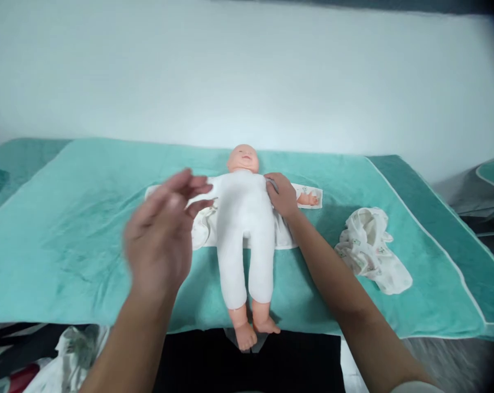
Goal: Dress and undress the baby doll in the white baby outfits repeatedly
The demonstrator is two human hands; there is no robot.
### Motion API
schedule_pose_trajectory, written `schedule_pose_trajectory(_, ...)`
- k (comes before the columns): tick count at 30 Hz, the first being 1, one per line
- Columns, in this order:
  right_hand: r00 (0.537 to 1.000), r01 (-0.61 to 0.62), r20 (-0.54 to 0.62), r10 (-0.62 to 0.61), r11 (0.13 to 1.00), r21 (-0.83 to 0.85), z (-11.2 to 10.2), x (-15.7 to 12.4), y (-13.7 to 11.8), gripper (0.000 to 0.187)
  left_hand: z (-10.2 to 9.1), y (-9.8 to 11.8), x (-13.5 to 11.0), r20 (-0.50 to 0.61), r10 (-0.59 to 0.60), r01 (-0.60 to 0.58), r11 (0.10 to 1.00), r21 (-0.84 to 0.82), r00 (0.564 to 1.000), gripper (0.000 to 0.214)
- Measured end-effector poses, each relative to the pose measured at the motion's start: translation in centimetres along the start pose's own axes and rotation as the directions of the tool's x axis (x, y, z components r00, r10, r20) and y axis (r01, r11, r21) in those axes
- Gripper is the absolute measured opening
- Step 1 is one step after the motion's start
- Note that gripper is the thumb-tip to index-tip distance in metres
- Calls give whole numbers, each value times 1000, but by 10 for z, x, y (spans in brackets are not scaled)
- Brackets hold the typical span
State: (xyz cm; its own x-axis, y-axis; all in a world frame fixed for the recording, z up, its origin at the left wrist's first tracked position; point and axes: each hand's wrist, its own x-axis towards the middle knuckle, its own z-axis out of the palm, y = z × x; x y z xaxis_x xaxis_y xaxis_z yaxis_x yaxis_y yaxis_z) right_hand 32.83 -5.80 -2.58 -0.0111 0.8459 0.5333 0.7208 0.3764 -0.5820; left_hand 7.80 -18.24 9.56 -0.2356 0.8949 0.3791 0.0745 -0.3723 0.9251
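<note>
A baby doll (247, 202) with a white cloth body lies on its back, its head toward the wall and its feet over the front edge of the table. A white printed baby shirt (206, 229) is spread under its torso. The doll's small hand (308, 198) shows at the sleeve cuff on the right. My right hand (280, 194) is closed at the doll's shoulder on that side, gripping the shirt there; the fingertips are partly hidden. My left hand (165, 229), slightly blurred, hovers in front of the other sleeve, holding nothing, thumb and fingers apart.
A green plush cover (87, 234) lies over the table. On its right part rests a crumpled white printed garment (373, 248). More printed cloth (77, 355) hangs below the front edge at lower left. A pale wall (247, 76) stands behind the table.
</note>
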Motion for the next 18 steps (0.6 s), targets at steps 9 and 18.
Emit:
schedule_pose_trajectory(9, 1000, -10, -27, 10, 1000, -1, 3, -1, 0, 31, 5, -164, 75, 343, 176, -368, 667, 647, 923, 37)
schedule_pose_trajectory(18, 977, 4, -206, 61, 953, 302, -62, -1, -60, 55, 2, -171, 75, 310, 162, -309, 797, 519, 937, 31)
